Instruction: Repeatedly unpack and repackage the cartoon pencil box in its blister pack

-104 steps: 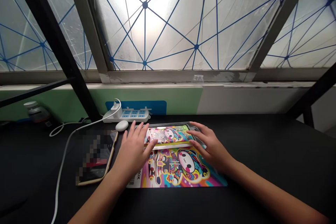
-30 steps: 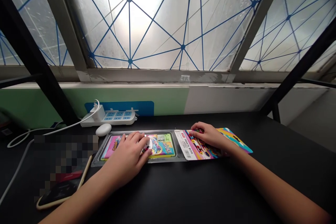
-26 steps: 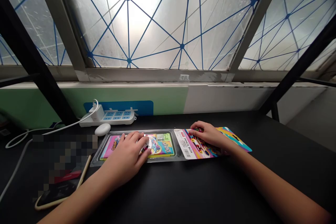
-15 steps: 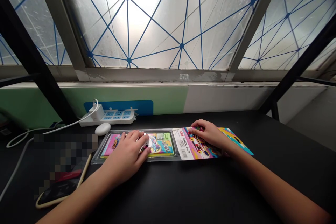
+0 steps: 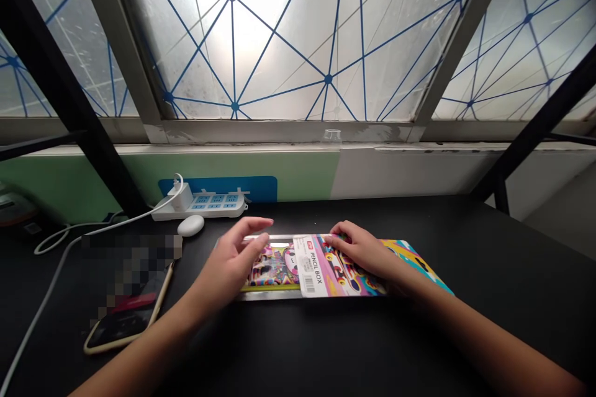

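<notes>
A pencil box pack lies flat on the black desk. Its bright printed card [image 5: 326,263], labelled PENCIL BOX, covers the right part. To the left of the card shows a shiny-rimmed part with colourful cartoon artwork [image 5: 274,267]. My left hand [image 5: 228,260] is over this left end, thumb and forefinger stretched out and apart, hiding part of it. It grips nothing that I can see. My right hand [image 5: 361,251] is on the printed card at its back edge, fingers bent over it and thumb on top.
A phone with a pale-edged case [image 5: 123,329] lies at the left, partly pixelated. A white oval object [image 5: 190,226] sits before a power strip [image 5: 218,205] with a plugged-in charger [image 5: 180,196]. A white cable [image 5: 51,288] runs down the left side. Windows [image 5: 288,31] stand behind the desk.
My left hand has lifted from flat on the pack, its fingers now raised. Less of the pack shows left of the card, with different artwork. My right hand's fingers have curled more.
</notes>
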`<state>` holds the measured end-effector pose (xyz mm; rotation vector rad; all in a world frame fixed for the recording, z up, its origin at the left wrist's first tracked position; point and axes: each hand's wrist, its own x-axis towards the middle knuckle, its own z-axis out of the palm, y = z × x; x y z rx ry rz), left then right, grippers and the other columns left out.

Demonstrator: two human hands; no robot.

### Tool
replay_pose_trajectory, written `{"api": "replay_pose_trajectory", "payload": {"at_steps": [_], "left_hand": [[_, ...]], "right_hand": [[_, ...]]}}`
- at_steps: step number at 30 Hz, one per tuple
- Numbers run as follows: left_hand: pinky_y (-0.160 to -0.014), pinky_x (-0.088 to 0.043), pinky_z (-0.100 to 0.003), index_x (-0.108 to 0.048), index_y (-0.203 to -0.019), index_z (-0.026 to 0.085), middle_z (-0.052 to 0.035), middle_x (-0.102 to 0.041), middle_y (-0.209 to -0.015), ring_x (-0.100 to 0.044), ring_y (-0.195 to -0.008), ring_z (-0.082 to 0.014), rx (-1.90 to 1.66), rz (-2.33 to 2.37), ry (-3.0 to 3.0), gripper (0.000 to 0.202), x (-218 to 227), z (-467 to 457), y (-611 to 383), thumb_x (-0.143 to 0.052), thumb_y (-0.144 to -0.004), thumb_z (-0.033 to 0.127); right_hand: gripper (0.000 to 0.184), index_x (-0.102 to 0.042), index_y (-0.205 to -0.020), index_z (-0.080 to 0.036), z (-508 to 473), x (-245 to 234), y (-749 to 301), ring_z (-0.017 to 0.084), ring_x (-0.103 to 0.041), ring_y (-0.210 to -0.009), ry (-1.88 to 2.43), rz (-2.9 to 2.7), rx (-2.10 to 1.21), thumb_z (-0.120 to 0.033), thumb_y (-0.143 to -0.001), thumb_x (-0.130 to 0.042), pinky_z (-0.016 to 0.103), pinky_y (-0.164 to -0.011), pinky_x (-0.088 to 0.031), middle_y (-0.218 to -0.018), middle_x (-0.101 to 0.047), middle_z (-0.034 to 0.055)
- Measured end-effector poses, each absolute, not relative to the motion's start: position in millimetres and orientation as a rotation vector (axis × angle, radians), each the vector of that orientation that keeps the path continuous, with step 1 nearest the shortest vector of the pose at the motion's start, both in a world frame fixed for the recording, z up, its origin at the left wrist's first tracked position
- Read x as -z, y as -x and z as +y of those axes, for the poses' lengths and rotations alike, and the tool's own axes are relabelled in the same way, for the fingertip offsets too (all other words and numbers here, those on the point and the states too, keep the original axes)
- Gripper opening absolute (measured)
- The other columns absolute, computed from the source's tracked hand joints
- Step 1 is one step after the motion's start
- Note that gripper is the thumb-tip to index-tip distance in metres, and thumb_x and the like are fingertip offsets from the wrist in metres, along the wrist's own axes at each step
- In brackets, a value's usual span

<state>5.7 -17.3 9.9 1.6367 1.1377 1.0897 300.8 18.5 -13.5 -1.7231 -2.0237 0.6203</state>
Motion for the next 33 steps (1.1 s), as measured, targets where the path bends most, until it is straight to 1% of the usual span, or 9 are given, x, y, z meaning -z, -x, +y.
{"api": "replay_pose_trajectory", "payload": {"at_steps": [5, 9, 13, 15, 19, 23, 27, 30, 33], "left_hand": [[-0.113, -0.035, -0.047, -0.067, -0.108, 0.023, -0.0067, -0.069, -0.123, -0.057, -0.124, -0.0300, -1.314, 1.294, -1.624, 0.029, -4.7, 4.1, 13.0, -0.057, -0.092, 0.046], [-0.108, -0.041, -0.046, -0.063, -0.108, 0.021, -0.0101, -0.068, -0.125, -0.057, -0.126, -0.0298, -1.319, 1.245, -1.382, 0.033, 9.8, 8.2, 7.9, -0.053, -0.094, 0.049], [-0.107, -0.043, -0.043, -0.059, -0.109, 0.020, -0.0118, -0.069, -0.126, -0.060, -0.126, -0.0258, -1.371, 1.168, -1.247, 0.034, 20.6, -0.4, -6.4, -0.043, -0.098, 0.048], [-0.111, -0.040, -0.042, -0.058, -0.110, 0.020, -0.0113, -0.068, -0.127, -0.059, -0.128, -0.0241, -1.407, 1.141, -1.205, 0.035, 22.5, -4.3, -10.5, -0.041, -0.099, 0.048], [-0.115, -0.035, -0.045, -0.056, -0.116, 0.020, -0.0127, -0.066, -0.131, -0.054, -0.133, -0.0248, -1.435, 1.129, -1.132, 0.046, 21.5, -6.3, -11.9, -0.031, -0.101, 0.057], [-0.112, -0.039, -0.047, -0.053, -0.119, 0.019, -0.0166, -0.064, -0.134, -0.053, -0.134, -0.0268, -1.414, 1.128, -1.077, 0.058, 18.4, -6.1, -12.4, -0.020, -0.101, 0.063], [-0.108, -0.044, -0.044, -0.050, -0.121, 0.017, -0.0186, -0.062, -0.136, -0.054, -0.133, -0.0266, -1.385, 1.137, -1.101, 0.063, 17.1, -5.5, -11.4, -0.015, -0.101, 0.065], [-0.105, -0.047, -0.043, -0.048, -0.123, 0.017, -0.0188, -0.061, -0.137, -0.054, -0.132, -0.0265, -1.351, 1.191, -1.178, 0.060, 18.4, -1.6, -6.3, -0.014, -0.102, 0.063], [-0.106, -0.045, -0.044, -0.047, -0.125, 0.018, -0.0175, -0.059, -0.137, -0.054, -0.132, -0.0273, -1.277, 1.265, -1.332, 0.044, 19.5, 2.3, 0.0, -0.031, -0.102, 0.053]], "right_hand": [[0.042, -0.066, -0.095, -0.022, 25.6, 2.3, -334.2, 0.026, -0.065, -0.091, 1.717, -2.080, -0.745, -0.062, -0.090, -0.053, 0.034, -0.077, -0.049, -0.098, -0.071, 0.0065], [0.049, -0.068, -0.104, -0.024, 25.0, -8.0, -355.3, 0.028, -0.066, -0.094, 1.711, -2.137, -0.847, -0.067, -0.081, -0.064, 0.034, -0.078, -0.051, -0.103, -0.072, 0.0052], [0.057, -0.067, -0.116, -0.028, 16.0, -13.1, -356.6, 0.033, -0.063, -0.109, 1.662, -2.219, -0.840, -0.065, -0.073, -0.073, 0.039, -0.092, -0.050, -0.120, -0.067, 0.0067], [0.058, -0.066, -0.119, -0.029, 11.5, -12.7, -346.7, 0.034, -0.059, -0.116, 1.635, -2.250, -0.770, -0.065, -0.074, -0.072, 0.043, -0.099, -0.047, -0.125, -0.064, 0.0087], [0.058, -0.065, -0.121, -0.028, 8.0, -11.4, -308.4, 0.035, -0.056, -0.118, 1.609, -2.311, -0.650, -0.067, -0.078, -0.069, 0.050, -0.103, -0.042, -0.127, -0.062, 0.0110], [0.057, -0.064, -0.120, -0.023, 11.8, -13.5, -256.4, 0.034, -0.056, -0.116, 1.538, -2.452, -0.520, -0.067, -0.084, -0.064, 0.050, -0.101, -0.039, -0.125, -0.063, 0.0129], [0.055, -0.065, -0.118, -0.022, 19.1, -14.1, -206.2, 0.033, -0.059, -0.111, 1.449, -2.548, -0.484, -0.067, -0.086, -0.061, 0.049, -0.099, -0.040, -0.118, -0.067, 0.0129], [0.054, -0.065, -0.119, -0.021, 22.4, -14.5, -186.2, 0.033, -0.060, -0.112, 1.402, -2.576, -0.441, -0.066, -0.088, -0.059, 0.051, -0.102, -0.037, -0.119, -0.068, 0.0135], [0.057, -0.062, -0.126, -0.021, 22.2, -16.8, -195.1, 0.035, -0.057, -0.119, 1.411, -2.542, -0.385, -0.065, -0.089, -0.059, 0.055, -0.110, -0.027, -0.126, -0.066, 0.0146]]}}
